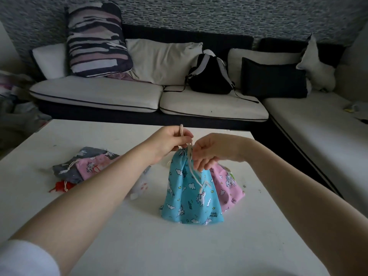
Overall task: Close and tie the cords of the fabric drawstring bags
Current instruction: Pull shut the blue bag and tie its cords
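Left hand [169, 141] pinching cream cord [181, 130] loop above gathered mouth of blue bag [190, 193]; right hand [211, 151] pinching other cord strand beside it. Blue bag standing mid-desk [139, 242], pink bag [227, 186] touching behind. Grey bag [67, 171] piled at left. Backpack [209, 76] sitting on sofa [119, 96] beyond.

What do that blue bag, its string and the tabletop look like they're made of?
Blue bag: seemingly thin woven cloth, matte, printed with unicorns and clouds; it folds softly under the gathered neck.
Cord: cream and limp, apparently twisted cotton-like string.
Table: smooth, hard, white, faintly glossy, perhaps laminate or painted board; I can't tell which.
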